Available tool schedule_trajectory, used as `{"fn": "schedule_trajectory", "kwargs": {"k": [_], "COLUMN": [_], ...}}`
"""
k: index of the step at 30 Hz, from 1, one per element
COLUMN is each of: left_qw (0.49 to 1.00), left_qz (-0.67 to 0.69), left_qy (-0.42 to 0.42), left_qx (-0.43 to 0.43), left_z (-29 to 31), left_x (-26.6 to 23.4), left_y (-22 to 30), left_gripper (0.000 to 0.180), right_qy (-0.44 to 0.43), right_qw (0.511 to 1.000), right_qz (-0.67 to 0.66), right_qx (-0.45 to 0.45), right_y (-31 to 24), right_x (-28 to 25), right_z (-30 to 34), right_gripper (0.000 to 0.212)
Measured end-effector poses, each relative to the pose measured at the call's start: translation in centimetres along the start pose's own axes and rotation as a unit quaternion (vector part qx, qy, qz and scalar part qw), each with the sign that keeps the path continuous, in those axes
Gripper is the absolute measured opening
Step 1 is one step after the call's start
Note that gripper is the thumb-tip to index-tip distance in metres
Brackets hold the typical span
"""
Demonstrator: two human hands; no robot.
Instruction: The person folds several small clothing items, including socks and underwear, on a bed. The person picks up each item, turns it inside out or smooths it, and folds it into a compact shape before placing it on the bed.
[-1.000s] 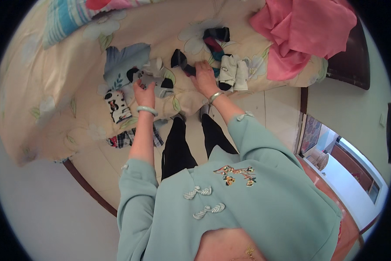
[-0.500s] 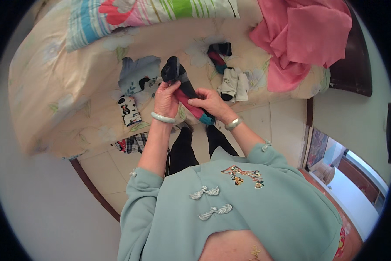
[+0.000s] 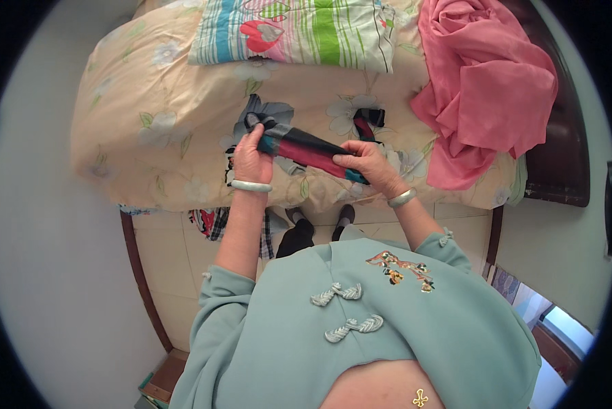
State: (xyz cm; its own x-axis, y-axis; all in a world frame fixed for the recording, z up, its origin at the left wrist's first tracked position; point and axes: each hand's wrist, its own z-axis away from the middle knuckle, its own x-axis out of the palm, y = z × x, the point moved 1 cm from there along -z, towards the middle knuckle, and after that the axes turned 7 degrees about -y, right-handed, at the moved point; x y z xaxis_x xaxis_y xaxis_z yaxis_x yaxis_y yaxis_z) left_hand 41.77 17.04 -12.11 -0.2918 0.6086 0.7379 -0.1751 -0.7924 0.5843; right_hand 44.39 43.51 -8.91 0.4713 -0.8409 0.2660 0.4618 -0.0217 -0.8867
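A long sock (image 3: 304, 148) in black, red and teal stretches slantwise between my two hands above the bed's near edge. My left hand (image 3: 253, 158) pinches its upper left end, where the fabric is bunched. At the lower right end my right hand (image 3: 373, 168) grips it, thumb on top. A sock of like colours (image 3: 366, 125) lies folded on the bed beyond my right hand. Past my left hand is a grey-blue cloth item (image 3: 273, 112), partly covered by the sock. A black-and-white patterned piece (image 3: 229, 167) is mostly hidden beside my left wrist.
The bed has a peach floral sheet (image 3: 163, 129). A striped pillow (image 3: 296, 37) rests at the far side. Crumpled pink cloth (image 3: 486, 95) is heaped at the right by a dark headboard (image 3: 561, 160). Plaid cloth (image 3: 214, 221) shows below the bed's near edge.
The held sock has turned from steeply upright to a flatter slant and is drawn out longer. My hands have moved farther apart. The whole view has shifted.
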Motion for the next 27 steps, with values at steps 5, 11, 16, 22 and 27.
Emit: {"fn": "schedule_trajectory", "kwargs": {"k": [5, 11, 16, 22, 27], "left_qw": [0.994, 0.980, 0.959, 0.994, 0.990], "left_qz": [-0.074, -0.183, -0.256, -0.059, 0.109], "left_qy": [0.051, -0.066, -0.071, -0.092, -0.093], "left_qx": [0.055, -0.041, -0.102, 0.029, -0.009], "left_z": [2.4, 7.5, 9.1, 7.9, 9.2], "left_x": [-0.2, 1.9, 3.1, 0.6, 3.4], "left_y": [1.4, 0.3, -1.6, -1.3, 0.0], "left_gripper": [0.019, 0.027, 0.013, 0.018, 0.021], "right_qy": [0.082, 0.106, 0.110, 0.038, -0.012], "right_qw": [0.994, 0.978, 0.957, 0.957, 0.936], "right_qz": [-0.027, -0.148, -0.226, -0.246, -0.322], "right_qx": [-0.065, -0.101, -0.142, -0.152, -0.144], "right_y": [-2.1, -1.7, -2.9, -3.5, -2.2], "right_x": [-0.5, -3.3, -4.4, -6.2, -6.8], "right_z": [2.2, 4.2, 4.9, 5.7, 6.1], "right_gripper": [0.013, 0.018, 0.015, 0.014, 0.021]}}
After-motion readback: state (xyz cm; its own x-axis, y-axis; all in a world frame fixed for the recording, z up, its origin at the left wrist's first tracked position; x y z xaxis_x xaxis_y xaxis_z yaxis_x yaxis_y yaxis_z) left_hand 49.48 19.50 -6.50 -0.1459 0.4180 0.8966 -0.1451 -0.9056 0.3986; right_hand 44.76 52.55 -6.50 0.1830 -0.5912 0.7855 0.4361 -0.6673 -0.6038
